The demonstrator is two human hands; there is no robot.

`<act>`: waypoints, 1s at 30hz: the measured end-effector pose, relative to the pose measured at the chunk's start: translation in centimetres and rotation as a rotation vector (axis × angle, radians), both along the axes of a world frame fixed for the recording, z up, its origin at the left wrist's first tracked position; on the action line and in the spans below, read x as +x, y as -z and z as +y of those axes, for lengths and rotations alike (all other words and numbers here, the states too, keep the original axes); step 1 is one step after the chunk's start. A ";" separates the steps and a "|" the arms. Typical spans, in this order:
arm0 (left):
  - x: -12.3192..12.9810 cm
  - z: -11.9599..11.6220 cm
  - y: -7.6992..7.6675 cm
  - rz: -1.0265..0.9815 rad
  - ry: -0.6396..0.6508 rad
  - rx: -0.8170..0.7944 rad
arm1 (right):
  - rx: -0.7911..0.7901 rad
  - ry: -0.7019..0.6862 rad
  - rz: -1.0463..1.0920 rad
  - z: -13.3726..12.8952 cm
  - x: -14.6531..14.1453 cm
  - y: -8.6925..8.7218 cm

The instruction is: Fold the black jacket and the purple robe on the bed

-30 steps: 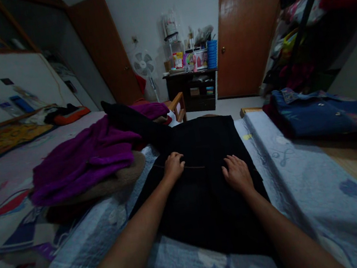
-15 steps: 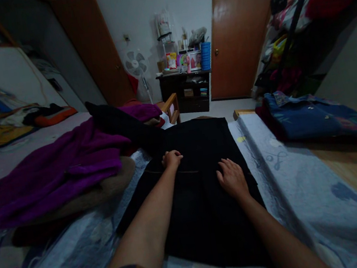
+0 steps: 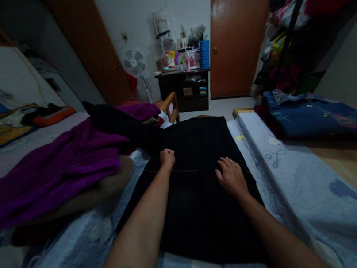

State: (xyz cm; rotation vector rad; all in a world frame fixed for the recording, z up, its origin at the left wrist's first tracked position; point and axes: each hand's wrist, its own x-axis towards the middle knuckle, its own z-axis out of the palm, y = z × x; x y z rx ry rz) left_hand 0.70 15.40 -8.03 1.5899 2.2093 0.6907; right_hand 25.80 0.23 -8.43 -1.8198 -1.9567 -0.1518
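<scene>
A black garment (image 3: 189,204) lies spread over the pale blue patterned bedding in the middle of the view, with a thin light seam across it. My left hand (image 3: 168,158) is closed on its upper left part, fingers curled; whether cloth is pinched in them is too dark to be sure, though the hand touches the fabric. On the right part of the garment rests my right hand (image 3: 231,175), palm down with its fingers apart. A black sleeve-like part (image 3: 123,122) stretches to the upper left over a purple fleece garment (image 3: 59,169).
A folded blue patterned garment (image 3: 316,113) sits on a stack at the right, by a wooden surface (image 3: 354,163). Farther back stand a white fan (image 3: 134,62), a dark cabinet (image 3: 184,93) and a wooden chair (image 3: 171,107). Clothes hang at the upper right.
My left hand has moved slightly left and its fingers have curled in more. My right hand has stayed almost in place on the black garment.
</scene>
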 end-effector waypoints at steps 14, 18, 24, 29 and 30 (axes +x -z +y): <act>0.2 -2.3 0.0 0.095 0.249 0.046 | -0.004 0.010 -0.007 0.0 -0.1 -0.1; 0.0 -2.3 0.0 0.124 0.239 0.027 | 0.000 0.007 -0.002 -0.1 -0.1 -0.2; 0.1 -2.3 -0.1 0.131 0.233 0.019 | -0.005 0.005 -0.001 -0.1 -0.1 -0.3; 0.1 -2.3 -0.1 0.130 0.243 0.006 | -0.015 0.006 0.002 -0.1 -0.1 -0.3; 0.1 -2.2 0.0 0.131 0.241 0.004 | -0.014 0.005 0.003 -0.1 -0.1 -0.3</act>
